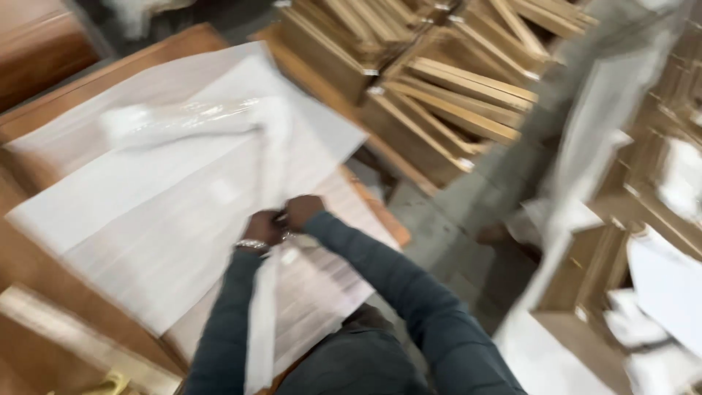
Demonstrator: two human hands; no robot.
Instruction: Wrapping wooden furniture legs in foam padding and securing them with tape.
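Note:
My left hand (263, 227) and my right hand (303, 211) meet close together over a wooden panel (322, 285) covered by a thin white foam sheet (168, 212). Both hands pinch a long twisted strip of clear plastic wrap (263, 153). The strip runs up from my hands across the sheet to a bunched end at the upper left. Another length of it hangs down between my arms. A metal bracelet sits on my left wrist. The picture is blurred by motion.
Stacks of wooden frames (439, 80) stand on the floor beyond the panel. To the right are more wooden pieces with white wrapping (658, 292). Brown wooden boards (44, 307) lie at the left, and grey concrete floor (453, 227) shows between.

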